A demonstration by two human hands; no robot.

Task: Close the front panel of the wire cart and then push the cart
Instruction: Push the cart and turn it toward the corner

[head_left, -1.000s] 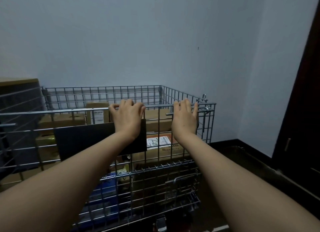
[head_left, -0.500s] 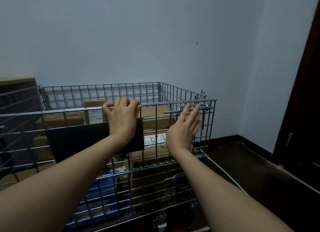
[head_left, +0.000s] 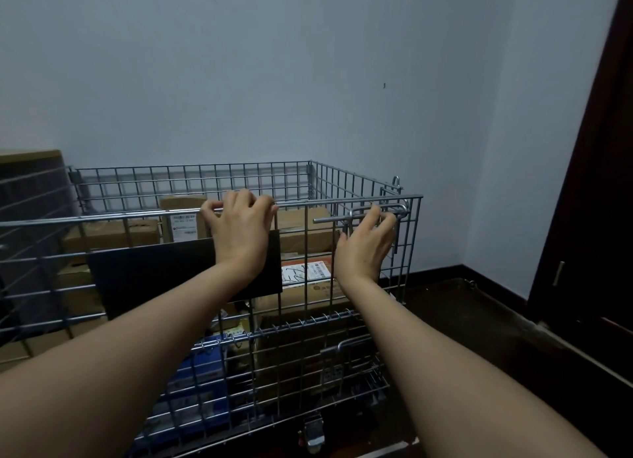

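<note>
A silver wire cart (head_left: 346, 180) stands in front of me, filled with cardboard boxes (head_left: 113, 235). Its front panel (head_left: 305, 324) is upright, its top rail level with the side walls. My left hand (head_left: 241, 233) is curled over that top rail near the middle. My right hand (head_left: 366, 248) is at the panel's right end, its fingers hooked on the sliding latch rod (head_left: 373, 212) just below the rail. A black plate (head_left: 154, 272) hangs on the panel under my left wrist.
A pale wall rises close behind the cart. A dark wooden door (head_left: 592, 197) stands at the right, with dark floor (head_left: 455, 317) between it and the cart. A caster (head_left: 313, 430) shows under the front edge. Another wire panel (head_left: 24, 252) is at the left.
My right hand came off the top rail, dropped a little and now hooks its fingers on the latch rod. My left hand stays on the rail. The view has shifted slightly.
</note>
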